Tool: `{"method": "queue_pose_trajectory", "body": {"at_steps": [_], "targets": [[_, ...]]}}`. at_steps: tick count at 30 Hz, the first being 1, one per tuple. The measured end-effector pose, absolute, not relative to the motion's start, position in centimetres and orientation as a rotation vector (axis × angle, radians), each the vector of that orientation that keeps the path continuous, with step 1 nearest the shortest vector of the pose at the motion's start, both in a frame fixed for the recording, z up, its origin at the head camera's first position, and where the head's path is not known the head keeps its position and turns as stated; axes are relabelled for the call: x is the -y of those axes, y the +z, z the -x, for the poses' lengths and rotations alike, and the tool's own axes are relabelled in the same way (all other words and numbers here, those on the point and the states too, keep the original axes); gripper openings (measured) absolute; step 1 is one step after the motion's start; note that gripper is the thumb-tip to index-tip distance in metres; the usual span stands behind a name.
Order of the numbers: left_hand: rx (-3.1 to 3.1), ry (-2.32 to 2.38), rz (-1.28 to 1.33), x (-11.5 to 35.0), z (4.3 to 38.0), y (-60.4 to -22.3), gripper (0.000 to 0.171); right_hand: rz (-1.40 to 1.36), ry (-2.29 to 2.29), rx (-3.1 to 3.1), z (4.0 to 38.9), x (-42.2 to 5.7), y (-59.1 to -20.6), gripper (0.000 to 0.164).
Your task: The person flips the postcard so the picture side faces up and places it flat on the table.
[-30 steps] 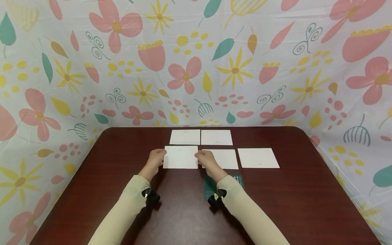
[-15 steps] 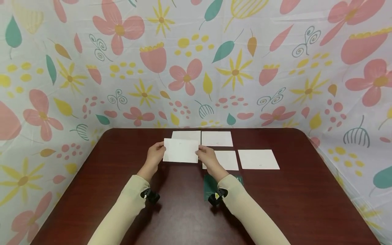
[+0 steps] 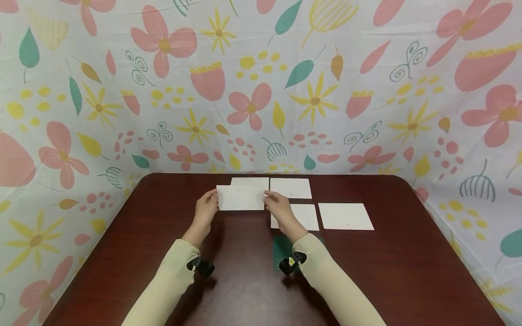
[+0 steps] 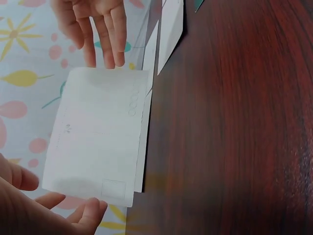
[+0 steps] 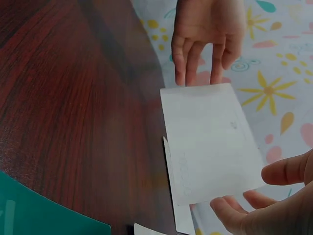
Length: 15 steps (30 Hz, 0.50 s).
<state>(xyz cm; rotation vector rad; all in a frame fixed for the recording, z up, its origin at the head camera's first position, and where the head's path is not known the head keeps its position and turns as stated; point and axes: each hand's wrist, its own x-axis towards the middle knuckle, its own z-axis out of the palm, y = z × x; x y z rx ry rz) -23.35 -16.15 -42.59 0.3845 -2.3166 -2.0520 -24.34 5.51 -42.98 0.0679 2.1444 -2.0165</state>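
Observation:
A white postcard (image 3: 240,198) is held up above the table between both hands, tilted. Its visible side has a printed stamp box and a row of small postcode boxes, plain in the left wrist view. The left hand (image 3: 205,213) holds the left end with its fingertips at the edge; its thumb (image 4: 24,178) stands off the face. The right hand (image 3: 282,212) has its fingertips at the opposite edge, with the thumb (image 5: 283,171) beside a corner. Behind it, another white card (image 3: 249,181) is partly covered by the held one.
More white cards lie on the dark table: one back right (image 3: 290,188), one under the right hand (image 3: 306,217), one further right (image 3: 346,216). A green flat item (image 3: 281,249) is partly hidden by the right forearm. A floral cloth (image 3: 261,90) hangs behind.
Both hands have lifted the postcard from the front row and moved it back a little, then tilted it. The other cards stay put on the table.

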Motion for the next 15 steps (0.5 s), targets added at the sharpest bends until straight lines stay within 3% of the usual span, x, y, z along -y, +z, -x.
{"method": "queue_pose_trajectory", "body": {"at_steps": [15], "targets": [[2.084,-2.207,-0.430,15.96,23.71,-43.09,0.051,-0.169,-2.206,-2.107,24.95,-5.32,-43.04,0.036]]}}
